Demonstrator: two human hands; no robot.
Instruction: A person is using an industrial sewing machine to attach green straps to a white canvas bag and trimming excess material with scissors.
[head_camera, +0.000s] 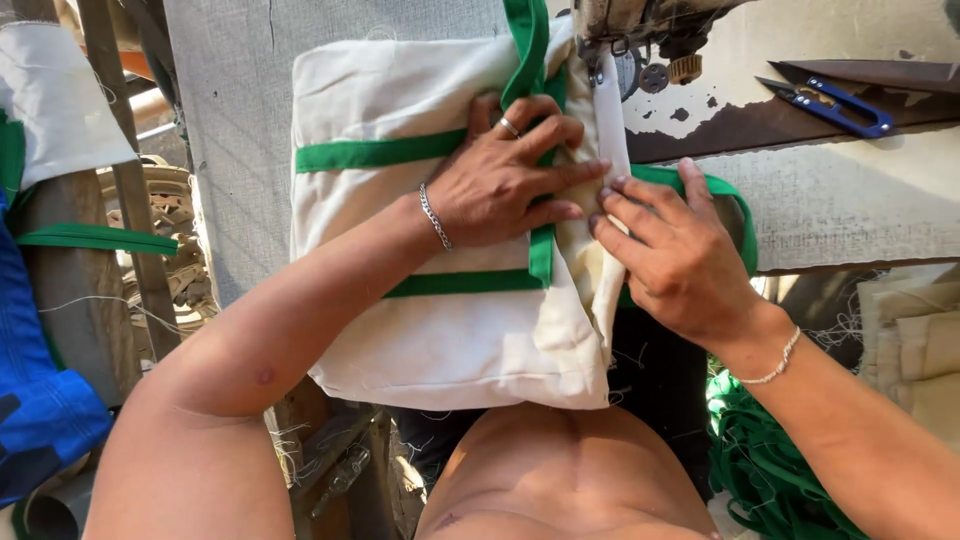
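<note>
- Left hand (500, 180) flat, fingers spread, pinning cream canvas bag (400, 330) with green webbing (370, 153).
- Right hand (670, 250), fingers together, pinching seam edge at 12 o'clock beneath sewing machine head (640, 30).
- Stitching step, likely; next, steady feed toward needle.
- Blue thread snips (835, 105) idle at 2 o'clock.

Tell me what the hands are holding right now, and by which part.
Both hold the cream cloth bag: the left hand presses flat on its green strap, the right hand fingers its folded side edge.
</note>
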